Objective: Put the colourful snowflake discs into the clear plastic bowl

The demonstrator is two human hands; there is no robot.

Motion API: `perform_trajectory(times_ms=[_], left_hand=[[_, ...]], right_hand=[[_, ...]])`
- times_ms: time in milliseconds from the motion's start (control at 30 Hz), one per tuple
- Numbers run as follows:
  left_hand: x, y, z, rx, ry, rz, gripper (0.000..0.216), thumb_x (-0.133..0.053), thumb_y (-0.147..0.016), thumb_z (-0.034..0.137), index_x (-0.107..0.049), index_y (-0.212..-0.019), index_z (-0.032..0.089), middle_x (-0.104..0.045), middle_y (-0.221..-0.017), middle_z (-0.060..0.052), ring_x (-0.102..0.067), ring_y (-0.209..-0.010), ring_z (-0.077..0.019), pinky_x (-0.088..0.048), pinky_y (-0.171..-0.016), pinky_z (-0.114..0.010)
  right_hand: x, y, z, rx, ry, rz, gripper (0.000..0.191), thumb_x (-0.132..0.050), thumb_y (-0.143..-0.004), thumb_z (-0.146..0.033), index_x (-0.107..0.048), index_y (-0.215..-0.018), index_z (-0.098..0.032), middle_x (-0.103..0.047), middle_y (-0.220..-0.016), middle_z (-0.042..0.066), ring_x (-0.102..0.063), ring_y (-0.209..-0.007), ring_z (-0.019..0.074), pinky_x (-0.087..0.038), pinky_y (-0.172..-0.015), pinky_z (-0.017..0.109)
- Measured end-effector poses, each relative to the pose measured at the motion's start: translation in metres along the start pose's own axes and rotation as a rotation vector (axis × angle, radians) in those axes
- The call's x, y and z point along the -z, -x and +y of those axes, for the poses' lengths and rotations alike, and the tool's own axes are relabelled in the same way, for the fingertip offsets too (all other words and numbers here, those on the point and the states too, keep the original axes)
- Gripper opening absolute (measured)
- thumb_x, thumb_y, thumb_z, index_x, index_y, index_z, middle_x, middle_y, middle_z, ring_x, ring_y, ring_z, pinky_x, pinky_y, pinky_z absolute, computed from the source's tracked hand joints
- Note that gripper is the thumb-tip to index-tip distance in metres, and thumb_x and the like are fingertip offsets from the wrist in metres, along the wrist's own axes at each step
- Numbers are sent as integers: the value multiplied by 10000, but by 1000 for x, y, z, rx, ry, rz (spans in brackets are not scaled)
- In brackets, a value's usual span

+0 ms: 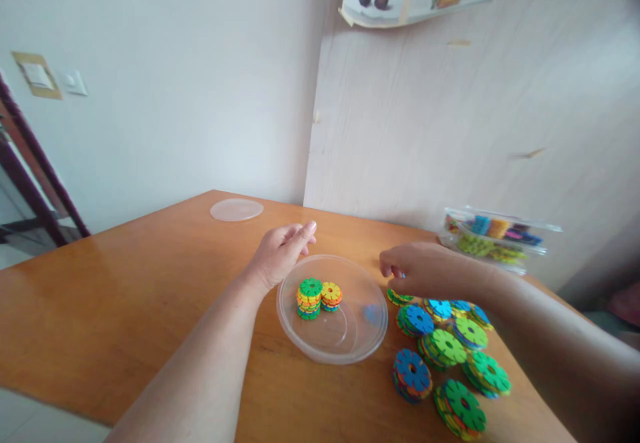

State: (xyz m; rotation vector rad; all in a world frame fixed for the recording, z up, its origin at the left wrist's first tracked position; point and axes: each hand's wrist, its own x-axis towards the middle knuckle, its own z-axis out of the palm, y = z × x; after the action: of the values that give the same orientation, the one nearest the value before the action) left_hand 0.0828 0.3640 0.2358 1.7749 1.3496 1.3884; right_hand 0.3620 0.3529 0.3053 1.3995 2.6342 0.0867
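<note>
My left hand point(284, 253) is at the far left rim of a clear round plastic bowl point(345, 356). Its fingers are curled and the thumb lies along them; nothing shows in the hand. Two short stacks of slotted plastic snowflake discs stand in the bowl: one with a green top point(311, 288), the other with a yellow top point(331, 292). To the right of the bowl, my right hand point(417, 268) bends its fingers round a stack of discs, of which a blue bit point(399, 275) shows below the fingers. The hand hides the rest of that grip. A green disc stack point(400, 297) lies just below it.
Several more disc stacks, among them a blue-topped one point(412, 371) and a green-topped one point(463, 404), cover the table's right side. A clear box point(500, 236) of coloured pieces stands at the back right. A clear round lid point(237, 209) lies at the far left of the wooden table point(165, 296).
</note>
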Motion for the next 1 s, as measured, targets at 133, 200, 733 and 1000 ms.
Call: perform_trajectory(times_ms=[133, 200, 733, 1000], left_hand=[[1, 0, 2, -8, -21, 10, 583, -497, -896, 715, -725, -786, 190, -651, -659, -9, -630, -704, -180, -456, -734, -304], [1, -1, 2, -7, -22, 12, 580, -500, -894, 714, -725, -787, 190, -649, -660, -8, -629, -710, -180, -457, -740, -304], [0, 0, 0, -2, 7, -4, 568, -514, -893, 709, -728, -791, 193, -651, -664, -9, -632, -710, -177, -462, -738, -297], [0, 0, 1, -8, 13, -13, 581, -506, -896, 716, -734, -811, 188, -669, -676, -20, -655, -720, -187, -478, -736, -304]], right_hand=[[-24, 2, 1, 147, -71, -113, 342, -716, -764, -357, -734, -1079, -224, -748, -1072, 76, -680, -933, 256, -446, -739, 316], [-34, -1, -4, 195, -71, -136, 404, -749, -739, -398, -739, -1096, -208, -742, -1100, 100, -679, -973, 275, -468, -790, 330], [-3, 7, 8, 45, -101, 87, 335, -646, -818, -298, -711, -1128, -190, -737, -1079, 96, -671, -959, 266, -470, -802, 346], [4, -22, -46, 219, -16, 184, 317, -661, -861, -337, -721, -1144, -207, -696, -1082, 109, -638, -1024, 280, -468, -862, 369]])
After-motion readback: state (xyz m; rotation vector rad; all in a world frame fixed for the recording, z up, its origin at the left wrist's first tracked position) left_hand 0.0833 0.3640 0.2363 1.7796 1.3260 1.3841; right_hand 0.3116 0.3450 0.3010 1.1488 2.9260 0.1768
